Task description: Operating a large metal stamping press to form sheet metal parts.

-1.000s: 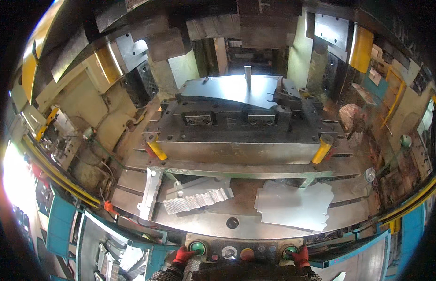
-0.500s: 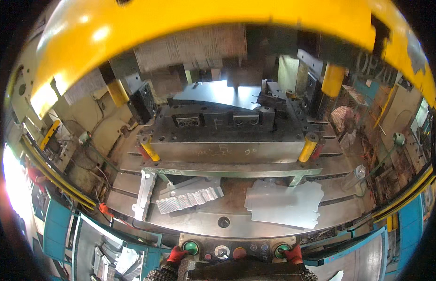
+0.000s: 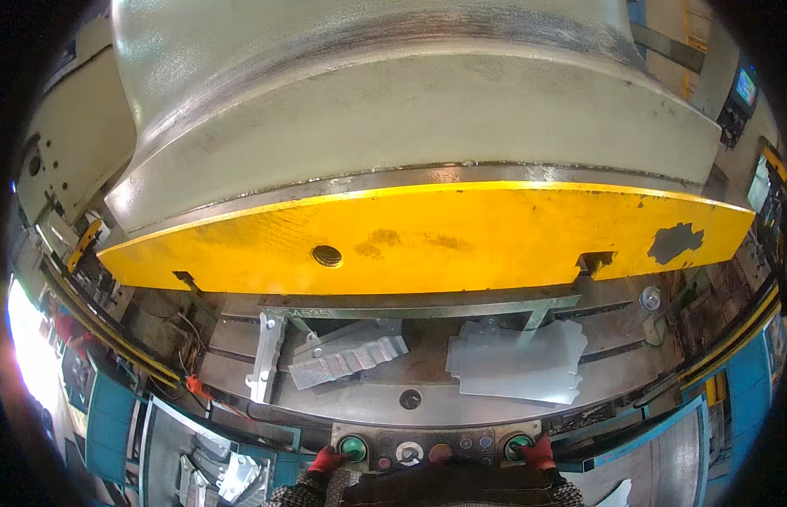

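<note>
My left hand (image 3: 327,460), in a red glove, is at the left green push button (image 3: 353,448) of the control panel (image 3: 393,433). At the panel's other end my right hand (image 3: 539,455), also red-gloved, curls at the right green push button (image 3: 518,447). Both hands look closed against the buttons; some fingers are hard to make out. Beyond the panel, the press's yellow ram plate (image 3: 461,241) stands low and hides the die area behind it.
On the press bed (image 3: 410,412) lie flat sheet-metal blanks (image 3: 520,363), a ribbed formed metal part (image 3: 349,362) and a narrow metal part (image 3: 265,359). A green-grey rail (image 3: 427,311) crosses behind them. Metal pieces (image 3: 240,476) lie in a blue-framed bin (image 3: 161,414) at left.
The yellow ram plate has come down and now covers the lower die and the sheet on it. Both hands stay at the green buttons. The view has shifted slightly.
</note>
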A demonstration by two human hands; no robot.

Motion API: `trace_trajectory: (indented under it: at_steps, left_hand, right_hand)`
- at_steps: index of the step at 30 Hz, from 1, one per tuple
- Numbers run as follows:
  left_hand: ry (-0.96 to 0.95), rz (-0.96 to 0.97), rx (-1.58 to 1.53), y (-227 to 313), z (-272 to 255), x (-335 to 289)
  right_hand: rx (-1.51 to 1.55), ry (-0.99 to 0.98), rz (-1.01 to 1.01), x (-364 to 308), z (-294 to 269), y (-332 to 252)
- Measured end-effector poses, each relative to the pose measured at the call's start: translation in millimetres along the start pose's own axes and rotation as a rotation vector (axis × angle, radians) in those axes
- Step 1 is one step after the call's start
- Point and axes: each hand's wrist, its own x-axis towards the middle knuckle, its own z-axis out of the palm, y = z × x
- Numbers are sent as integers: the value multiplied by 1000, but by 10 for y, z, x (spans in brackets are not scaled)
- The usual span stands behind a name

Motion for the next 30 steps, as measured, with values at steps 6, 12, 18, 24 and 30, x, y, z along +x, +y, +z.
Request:
trace_trajectory:
  at_steps: [6, 12, 18, 24, 30]
  left_hand:
    - [-431, 543, 825, 908, -757, 310]
    - [-115, 790, 254, 4078, -1966, 35]
    - [930, 1267, 663, 5491, -2512, 960]
    - [365, 1396, 429, 5654, -2893, 2041]
    - [825, 1403, 554, 5570, -2707, 1377]
  right_hand:
    - [92, -79, -85, 135, 89, 187]
    - [67, -69, -64, 64, -24, 157]
    - [685, 183, -178, 175, -212, 412]
    - [1029, 222, -66, 44, -685, 12]
    - [282, 482, -76, 576, -1022, 70]
